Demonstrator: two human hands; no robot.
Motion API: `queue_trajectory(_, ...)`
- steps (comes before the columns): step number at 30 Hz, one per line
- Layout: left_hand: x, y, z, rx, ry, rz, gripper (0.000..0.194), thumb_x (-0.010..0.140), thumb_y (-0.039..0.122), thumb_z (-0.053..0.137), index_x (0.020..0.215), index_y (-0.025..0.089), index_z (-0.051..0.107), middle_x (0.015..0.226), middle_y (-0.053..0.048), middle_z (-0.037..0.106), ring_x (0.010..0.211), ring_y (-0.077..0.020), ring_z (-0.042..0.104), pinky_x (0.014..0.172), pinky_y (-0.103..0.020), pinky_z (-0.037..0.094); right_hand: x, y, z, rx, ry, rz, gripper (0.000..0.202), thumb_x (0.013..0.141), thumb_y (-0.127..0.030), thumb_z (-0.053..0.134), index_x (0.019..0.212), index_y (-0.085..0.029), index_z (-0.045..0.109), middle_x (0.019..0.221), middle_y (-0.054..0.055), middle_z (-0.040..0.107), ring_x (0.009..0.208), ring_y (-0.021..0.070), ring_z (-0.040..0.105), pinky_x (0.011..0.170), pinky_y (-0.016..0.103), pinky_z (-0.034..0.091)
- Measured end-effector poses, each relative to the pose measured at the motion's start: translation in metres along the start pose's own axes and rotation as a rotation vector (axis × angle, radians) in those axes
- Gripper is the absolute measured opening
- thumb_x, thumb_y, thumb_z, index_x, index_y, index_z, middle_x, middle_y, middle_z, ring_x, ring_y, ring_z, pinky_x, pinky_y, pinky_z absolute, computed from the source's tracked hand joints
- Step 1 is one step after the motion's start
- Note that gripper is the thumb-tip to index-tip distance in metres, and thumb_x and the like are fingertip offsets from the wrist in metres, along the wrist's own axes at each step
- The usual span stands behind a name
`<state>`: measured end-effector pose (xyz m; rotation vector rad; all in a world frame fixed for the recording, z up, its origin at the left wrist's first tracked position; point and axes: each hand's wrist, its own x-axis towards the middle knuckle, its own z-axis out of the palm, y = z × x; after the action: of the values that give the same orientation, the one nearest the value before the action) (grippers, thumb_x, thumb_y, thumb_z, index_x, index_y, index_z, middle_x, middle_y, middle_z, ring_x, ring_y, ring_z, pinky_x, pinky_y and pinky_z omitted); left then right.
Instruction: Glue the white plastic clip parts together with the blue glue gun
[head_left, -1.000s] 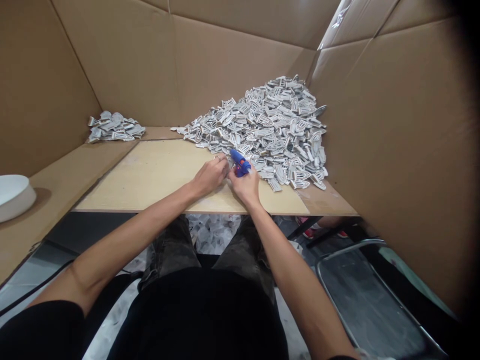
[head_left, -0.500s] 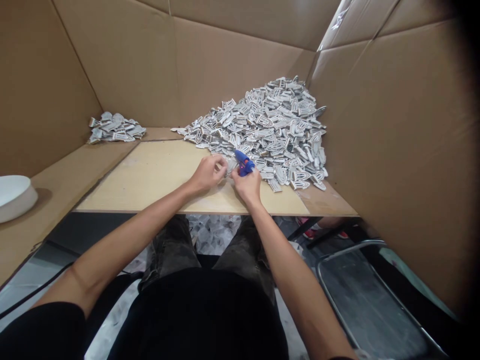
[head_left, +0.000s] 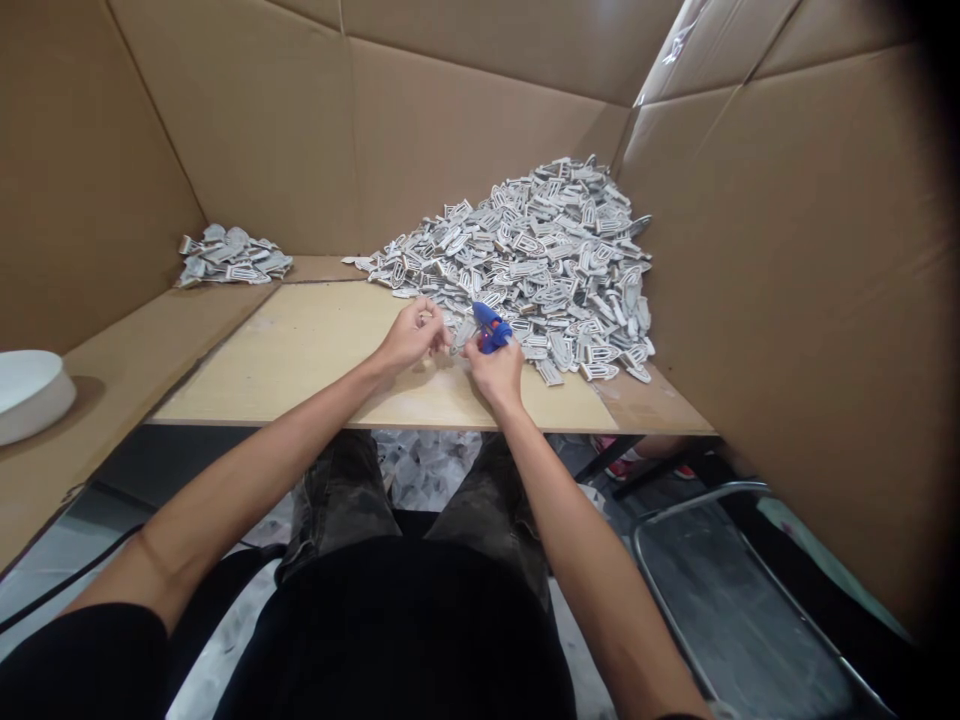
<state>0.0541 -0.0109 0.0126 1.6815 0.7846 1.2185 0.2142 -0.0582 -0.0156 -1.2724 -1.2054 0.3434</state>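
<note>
Over the front edge of the pile, my right hand (head_left: pixel 496 372) is wrapped round a small blue gun-shaped tool (head_left: pixel 491 326) with a reddish spot on its side. The tool's tip points up and away to the left. A small grey-white flat piece (head_left: pixel 461 333) shows at my right thumb, between the two hands; which hand carries it is unclear. Just left of it, my left hand (head_left: pixel 414 335) has its fingers curled together, and what they pinch, if anything, is too small to make out. Behind both hands rises a large pile of grey-white slotted pieces (head_left: pixel 540 255).
A smaller heap of similar pieces (head_left: pixel 234 255) lies at the back left. The pale board (head_left: pixel 300 340) sits on the table, with a white bowl (head_left: pixel 34 400) at far left. Cardboard walls (head_left: pixel 480 110) enclose the table. A metal-framed chair (head_left: pixel 735 590) stands at lower right.
My left hand has shifted slightly up and left, away from the grey-white piece. My right hand and the blue tool have barely moved.
</note>
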Motion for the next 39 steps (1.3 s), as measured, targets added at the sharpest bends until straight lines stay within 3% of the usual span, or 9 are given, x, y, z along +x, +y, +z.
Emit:
queue_trajectory(4, 0.000, -0.007, -0.004, 0.236, 0.122, 0.069, 0.011, 0.095, 0.019, 0.056, 0.089, 0.024, 0.048, 0.064, 0.003, 0.057, 0.055, -0.0116, 0.052, 0.056, -0.024, 0.041, 0.000, -0.001, 0.001, 0.009, 0.015, 0.015, 0.014, 0.074, -0.030, 0.069, 0.085, -0.022, 0.063, 0.073, -0.001, 0.068, 0.067, 0.0182, 0.060, 0.072, 0.032, 0.050)
queue_trajectory(9, 0.001, -0.011, -0.014, 0.588, 0.304, 0.151, 0.012, 0.088, 0.013, 0.057, 0.085, 0.023, 0.052, 0.070, -0.001, 0.059, 0.067, -0.0183, 0.056, 0.073, -0.034, 0.049, -0.001, -0.003, 0.001, 0.000, 0.026, 0.017, 0.016, 0.075, -0.031, 0.068, 0.086, -0.022, 0.063, 0.074, 0.000, 0.068, 0.069, 0.0182, 0.060, 0.073, 0.032, 0.050)
queue_trajectory(14, 0.005, -0.023, -0.022, 0.737, 0.472, 0.207, 0.015, 0.079, 0.007, 0.055, 0.077, 0.022, 0.058, 0.082, -0.007, 0.061, 0.092, -0.0258, 0.061, 0.091, -0.042, 0.052, -0.002, -0.004, 0.000, 0.004, 0.026, 0.002, 0.015, 0.076, -0.032, 0.067, 0.086, -0.022, 0.063, 0.074, -0.001, 0.067, 0.068, 0.0178, 0.060, 0.073, 0.032, 0.050)
queue_trajectory(17, 0.007, -0.027, -0.024, 0.756, 0.509, 0.231, 0.016, 0.077, 0.007, 0.054, 0.074, 0.021, 0.061, 0.086, -0.009, 0.062, 0.095, -0.0272, 0.061, 0.094, -0.045, 0.053, -0.002, -0.004, 0.001, 0.007, 0.037, 0.008, 0.015, 0.075, -0.032, 0.067, 0.086, -0.022, 0.064, 0.074, -0.001, 0.067, 0.068, 0.0175, 0.059, 0.072, 0.031, 0.049)
queue_trajectory(20, 0.006, -0.021, -0.021, 0.738, 0.415, 0.282, 0.017, 0.078, 0.007, 0.055, 0.076, 0.021, 0.064, 0.087, -0.009, 0.067, 0.093, -0.0264, 0.064, 0.094, -0.044, 0.053, -0.001, -0.004, 0.001, 0.014, 0.045, 0.004, 0.014, 0.076, -0.031, 0.067, 0.086, -0.022, 0.064, 0.074, -0.001, 0.068, 0.067, 0.0177, 0.060, 0.072, 0.031, 0.050)
queue_trajectory(25, -0.002, -0.005, -0.007, 0.643, 0.094, 0.312, 0.019, 0.086, 0.012, 0.052, 0.088, 0.018, 0.070, 0.088, -0.007, 0.074, 0.079, -0.0203, 0.065, 0.081, -0.035, 0.053, -0.001, -0.004, 0.000, -0.012, 0.067, -0.011, 0.014, 0.077, -0.034, 0.068, 0.084, -0.023, 0.063, 0.071, -0.001, 0.067, 0.067, 0.0187, 0.060, 0.073, 0.033, 0.050)
queue_trajectory(28, -0.007, -0.003, -0.003, 0.610, -0.033, 0.323, 0.011, 0.086, 0.019, 0.060, 0.090, 0.017, 0.071, 0.084, -0.005, 0.073, 0.072, -0.0179, 0.063, 0.071, -0.031, 0.049, -0.002, -0.005, 0.000, -0.011, 0.063, -0.016, 0.014, 0.077, -0.035, 0.068, 0.084, -0.023, 0.062, 0.072, -0.001, 0.067, 0.068, 0.0188, 0.060, 0.073, 0.032, 0.050)
queue_trajectory(34, -0.008, -0.007, -0.006, 0.577, -0.084, 0.367, 0.025, 0.084, 0.040, 0.079, 0.088, 0.017, 0.071, 0.084, -0.006, 0.072, 0.069, -0.0166, 0.062, 0.066, -0.030, 0.047, -0.002, -0.006, -0.001, 0.004, 0.054, -0.026, 0.015, 0.078, -0.035, 0.068, 0.083, -0.023, 0.061, 0.074, 0.000, 0.067, 0.068, 0.0180, 0.058, 0.072, 0.032, 0.049)
queue_trajectory(39, -0.005, -0.008, -0.007, 0.562, -0.109, 0.339, 0.015, 0.085, 0.032, 0.078, 0.085, 0.018, 0.075, 0.086, -0.007, 0.076, 0.073, -0.0187, 0.065, 0.072, -0.032, 0.051, -0.002, -0.006, 0.000, 0.000, 0.055, -0.030, 0.016, 0.078, -0.036, 0.069, 0.084, -0.023, 0.061, 0.076, -0.001, 0.067, 0.068, 0.0177, 0.059, 0.074, 0.032, 0.050)
